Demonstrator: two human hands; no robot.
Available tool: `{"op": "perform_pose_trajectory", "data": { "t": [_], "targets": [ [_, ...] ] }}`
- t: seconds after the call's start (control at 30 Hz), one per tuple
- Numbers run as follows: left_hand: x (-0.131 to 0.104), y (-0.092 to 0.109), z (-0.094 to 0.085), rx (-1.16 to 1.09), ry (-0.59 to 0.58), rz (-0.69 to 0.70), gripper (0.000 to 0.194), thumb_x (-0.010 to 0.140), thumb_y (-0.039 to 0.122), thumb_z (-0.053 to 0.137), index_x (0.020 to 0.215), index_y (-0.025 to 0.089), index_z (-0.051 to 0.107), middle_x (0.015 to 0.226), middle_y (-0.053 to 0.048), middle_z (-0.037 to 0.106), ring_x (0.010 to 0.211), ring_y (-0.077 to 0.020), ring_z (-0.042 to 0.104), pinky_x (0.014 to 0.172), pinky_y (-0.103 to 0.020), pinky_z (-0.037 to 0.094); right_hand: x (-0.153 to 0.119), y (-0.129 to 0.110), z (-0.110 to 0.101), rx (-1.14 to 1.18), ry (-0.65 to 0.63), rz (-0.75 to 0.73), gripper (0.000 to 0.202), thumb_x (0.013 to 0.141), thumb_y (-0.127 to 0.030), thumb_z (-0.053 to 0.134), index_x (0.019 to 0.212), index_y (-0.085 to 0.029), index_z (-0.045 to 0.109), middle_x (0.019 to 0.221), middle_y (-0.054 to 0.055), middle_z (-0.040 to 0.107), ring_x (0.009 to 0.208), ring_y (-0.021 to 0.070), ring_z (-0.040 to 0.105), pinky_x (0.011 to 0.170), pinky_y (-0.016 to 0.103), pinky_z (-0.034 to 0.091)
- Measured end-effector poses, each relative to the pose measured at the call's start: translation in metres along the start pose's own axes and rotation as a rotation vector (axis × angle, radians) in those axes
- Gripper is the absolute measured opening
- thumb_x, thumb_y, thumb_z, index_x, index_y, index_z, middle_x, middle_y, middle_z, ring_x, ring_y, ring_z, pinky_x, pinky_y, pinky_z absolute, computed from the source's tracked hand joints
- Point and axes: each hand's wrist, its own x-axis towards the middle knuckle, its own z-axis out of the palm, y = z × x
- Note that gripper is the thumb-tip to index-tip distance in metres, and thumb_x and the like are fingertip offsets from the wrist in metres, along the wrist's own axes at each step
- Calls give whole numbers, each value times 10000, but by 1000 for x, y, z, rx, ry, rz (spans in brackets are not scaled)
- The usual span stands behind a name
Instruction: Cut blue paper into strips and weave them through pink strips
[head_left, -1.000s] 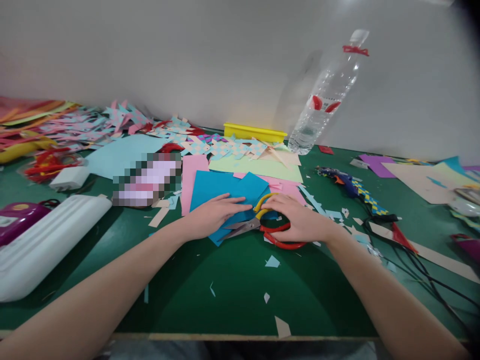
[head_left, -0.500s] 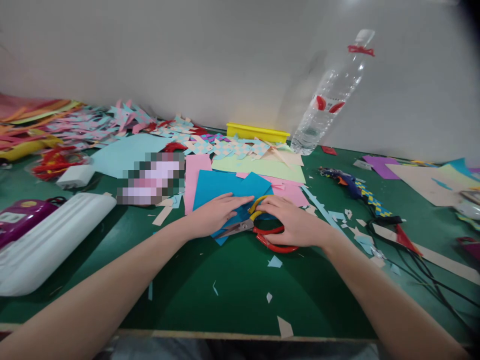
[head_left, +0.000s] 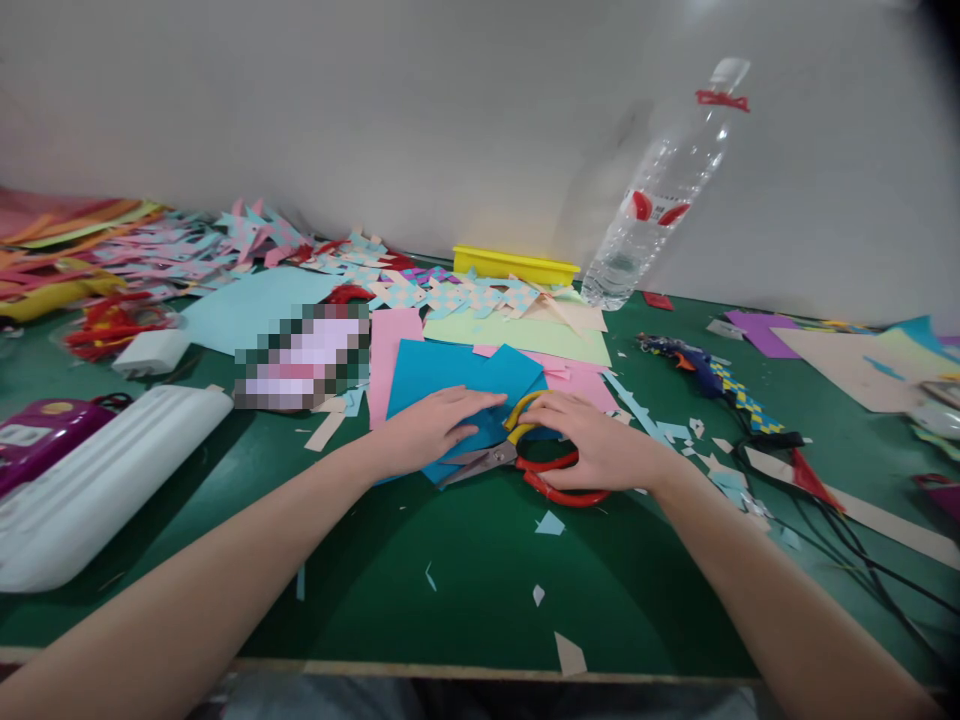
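Observation:
My right hand [head_left: 592,440] is closed on the handles of a pair of scissors [head_left: 495,458], which have red and yellow grips and blades pointing left. Those blades lie over the near edge of the blue paper [head_left: 427,370], slightly parted. Resting flat on the blue paper, my left hand [head_left: 431,428] has its fingers stretched toward the scissors. A smaller blue piece [head_left: 516,370] lies on top, beyond my fingertips. Pink paper [head_left: 390,335] and pale green paper [head_left: 525,335] show beneath and behind.
A clear bottle [head_left: 660,200] leans against the wall behind a yellow tray [head_left: 515,266]. To the left are a blurred-out phone [head_left: 304,362], a white device [head_left: 112,480] and paper strips [head_left: 180,250]. Paper scraps [head_left: 550,523] and black cables [head_left: 847,540] lie right.
The scissors have shifted slightly to the right with my right hand, and their blades are a little further apart. My left hand has stayed nearly still on the blue paper.

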Motion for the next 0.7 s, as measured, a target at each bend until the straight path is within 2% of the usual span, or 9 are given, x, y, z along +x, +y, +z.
{"op": "perform_pose_trajectory", "data": {
  "t": [0.13, 0.23, 0.37, 0.53, 0.7],
  "targets": [
    [-3, -1, -10, -20, 120, -15, 397, 977, 348, 375, 1359, 251, 420, 1329, -33, 540, 1227, -201, 469, 1020, -363, 384, -4, 3, -2, -21, 19, 29, 536, 763, -431, 629, 1239, -205, 530, 1210, 103, 559, 1156, 280, 476, 993, 436, 391],
    [-6, -5, -17, 5, 185, -35, 358, 983, 361, 356, 1296, 251, 489, 1236, -33, 597, 1160, -194, 517, 981, -352, 411, -8, 7, -6, -30, 28, 47, 541, 758, -451, 629, 1234, -209, 539, 1230, 103, 557, 1173, 287, 472, 1002, 441, 384],
    [-8, -5, -21, 76, 138, -43, 334, 964, 395, 390, 1185, 242, 588, 1161, -41, 636, 1078, -206, 569, 927, -353, 444, -10, 16, -10, -34, 39, 67, 534, 757, -464, 624, 1228, -227, 545, 1244, 96, 556, 1177, 292, 479, 997, 443, 387],
    [-9, -3, -21, 156, 99, -34, 334, 942, 388, 439, 1190, 221, 588, 1182, -62, 634, 1095, -227, 565, 940, -385, 435, -14, 23, -15, -36, 39, 64, 486, 755, -439, 626, 1199, -251, 562, 1239, 74, 570, 1182, 284, 483, 1009, 445, 366],
    [-9, -10, -21, 148, 63, 90, 318, 969, 292, 400, 1246, 249, 550, 1296, -31, 569, 1191, -191, 503, 1014, -370, 388, -21, 33, -21, -31, 48, 95, 469, 740, -409, 634, 1183, -265, 576, 1263, 53, 568, 1199, 275, 482, 1017, 427, 358]
  ]
}}
